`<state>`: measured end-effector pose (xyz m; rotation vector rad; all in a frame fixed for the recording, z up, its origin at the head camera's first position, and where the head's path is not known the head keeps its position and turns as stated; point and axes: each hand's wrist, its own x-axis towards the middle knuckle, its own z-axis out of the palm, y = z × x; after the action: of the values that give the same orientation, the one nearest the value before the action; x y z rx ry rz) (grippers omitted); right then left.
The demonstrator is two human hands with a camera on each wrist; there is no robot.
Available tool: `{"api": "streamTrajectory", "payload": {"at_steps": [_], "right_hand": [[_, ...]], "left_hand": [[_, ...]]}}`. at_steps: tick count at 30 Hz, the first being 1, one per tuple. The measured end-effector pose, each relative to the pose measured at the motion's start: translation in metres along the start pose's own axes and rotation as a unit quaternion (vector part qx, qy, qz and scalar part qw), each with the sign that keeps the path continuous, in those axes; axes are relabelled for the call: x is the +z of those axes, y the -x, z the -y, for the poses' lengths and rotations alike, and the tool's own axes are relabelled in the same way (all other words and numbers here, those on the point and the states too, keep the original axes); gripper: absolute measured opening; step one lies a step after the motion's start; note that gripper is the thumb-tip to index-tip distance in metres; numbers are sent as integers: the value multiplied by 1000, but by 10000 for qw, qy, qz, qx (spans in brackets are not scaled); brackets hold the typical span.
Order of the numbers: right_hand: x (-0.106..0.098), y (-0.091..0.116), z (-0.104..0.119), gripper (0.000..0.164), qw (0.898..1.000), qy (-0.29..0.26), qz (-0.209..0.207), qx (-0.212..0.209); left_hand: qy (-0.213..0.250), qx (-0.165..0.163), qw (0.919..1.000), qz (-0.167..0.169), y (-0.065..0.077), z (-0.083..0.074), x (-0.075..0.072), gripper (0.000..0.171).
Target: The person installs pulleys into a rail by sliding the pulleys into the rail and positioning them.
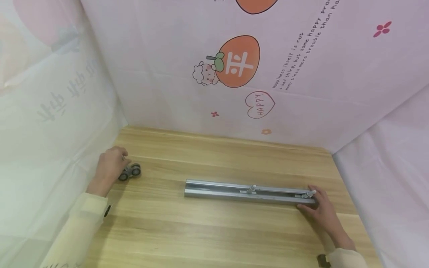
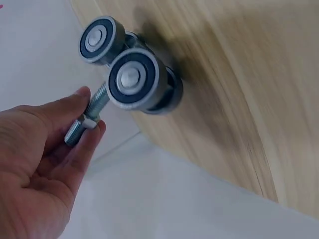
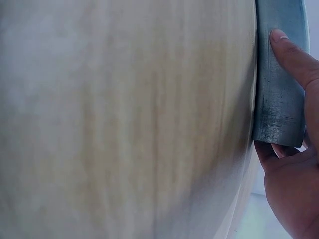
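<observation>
At the table's left side, my left hand (image 1: 112,163) pinches the threaded bolt (image 2: 98,102) of a roller trolley (image 1: 130,172) between thumb and fingers. In the left wrist view the trolley's round wheels (image 2: 130,78) and a hex nut (image 2: 90,122) on the bolt show clearly. A slotted metal rail (image 1: 218,189) lies across the table, slot facing up. My right hand (image 1: 320,208) grips its right end, thumb on the near side, fingers at the far side. Two bolts stick up through the slot, one mid-rail (image 1: 251,189) and one by the right hand (image 1: 308,194).
The wooden table (image 1: 214,230) carries the rail and meets a printed white cloth (image 1: 167,93) at the back. More cloth hangs close at the left (image 1: 50,149) and right (image 1: 395,156) sides.
</observation>
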<state>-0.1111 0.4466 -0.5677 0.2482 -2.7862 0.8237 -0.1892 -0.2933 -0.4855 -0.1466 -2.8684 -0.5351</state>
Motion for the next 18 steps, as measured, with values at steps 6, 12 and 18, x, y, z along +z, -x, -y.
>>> {"api": "streamTrajectory", "payload": {"at_steps": [6, 12, 18], "right_hand": [[0, -1, -1, 91, 10000, 12, -38, -1], [0, -1, -1, 89, 9999, 1, -84, -57], [1, -1, -1, 89, 10000, -3, -80, -43]], "left_hand": [[-212, 315, 9988, 310, 11, -4, -6, 24], [-491, 1054, 9925, 379, 19, -8, -9, 20], [-677, 1100, 9908, 415, 23, -8, -4, 20]]}}
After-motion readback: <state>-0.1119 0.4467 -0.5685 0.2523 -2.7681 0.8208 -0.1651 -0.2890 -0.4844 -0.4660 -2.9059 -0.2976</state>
